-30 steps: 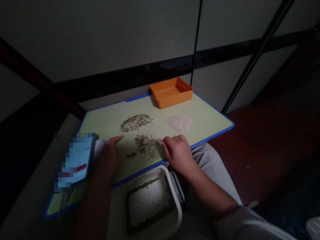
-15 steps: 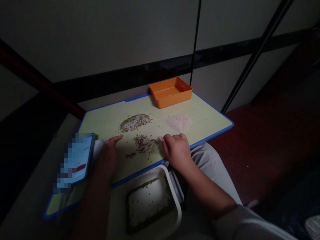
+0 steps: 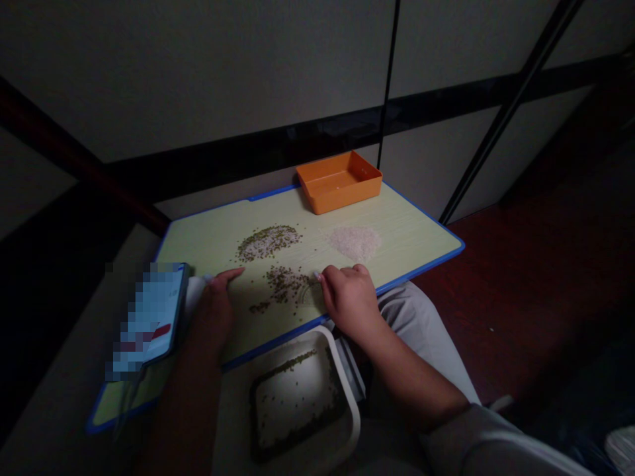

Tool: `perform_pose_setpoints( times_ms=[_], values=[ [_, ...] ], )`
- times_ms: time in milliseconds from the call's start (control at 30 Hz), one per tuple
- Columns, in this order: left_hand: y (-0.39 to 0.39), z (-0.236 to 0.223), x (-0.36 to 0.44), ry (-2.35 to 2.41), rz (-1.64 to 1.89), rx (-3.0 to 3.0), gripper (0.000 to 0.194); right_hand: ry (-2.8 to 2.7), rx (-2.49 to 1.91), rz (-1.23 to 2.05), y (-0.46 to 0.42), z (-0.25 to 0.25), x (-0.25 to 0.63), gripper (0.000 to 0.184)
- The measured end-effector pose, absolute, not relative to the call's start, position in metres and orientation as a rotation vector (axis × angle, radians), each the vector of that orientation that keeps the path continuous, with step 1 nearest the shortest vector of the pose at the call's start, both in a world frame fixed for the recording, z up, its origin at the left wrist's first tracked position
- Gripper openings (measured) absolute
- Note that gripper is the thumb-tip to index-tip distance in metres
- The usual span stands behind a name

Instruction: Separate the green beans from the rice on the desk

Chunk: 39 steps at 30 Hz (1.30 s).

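My right hand point(image 3: 351, 294) is closed on the edge of a clear plastic protractor point(image 3: 308, 292), which rests low over the board beside a small spread of green beans and rice point(image 3: 285, 284). My left hand point(image 3: 219, 294) lies at the board's left side with its index finger stretched out towards the beans; nothing shows in it. Farther back sits a larger mixed pile of green beans and white rice point(image 3: 269, 242). To its right is a pile of rice point(image 3: 355, 243) alone.
An orange tray point(image 3: 347, 196) stands at the back of the blue-edged folding table point(image 3: 411, 231). A white bin point(image 3: 353, 410) with green beans along its inner edges is below the front edge. A phone point(image 3: 153, 324) leans at the left. Cabinet panels rise behind.
The protractor and the fingertips of my right hand have shifted very slightly. My left hand and the piles look the same.
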<state>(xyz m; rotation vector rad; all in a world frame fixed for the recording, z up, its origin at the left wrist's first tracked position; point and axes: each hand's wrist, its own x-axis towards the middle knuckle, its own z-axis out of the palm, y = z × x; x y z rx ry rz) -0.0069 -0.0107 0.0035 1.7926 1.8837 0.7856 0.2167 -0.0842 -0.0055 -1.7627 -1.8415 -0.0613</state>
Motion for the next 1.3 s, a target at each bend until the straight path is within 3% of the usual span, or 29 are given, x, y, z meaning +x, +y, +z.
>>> perform_pose_setpoints(
  times_ms=[1300],
  values=[
    [-0.017, 0.011, 0.000, 1.913, 0.741, 1.785, 0.070, -1.835, -1.765, -0.032, -0.086, -0.004, 0.211, 0.026]
  ],
)
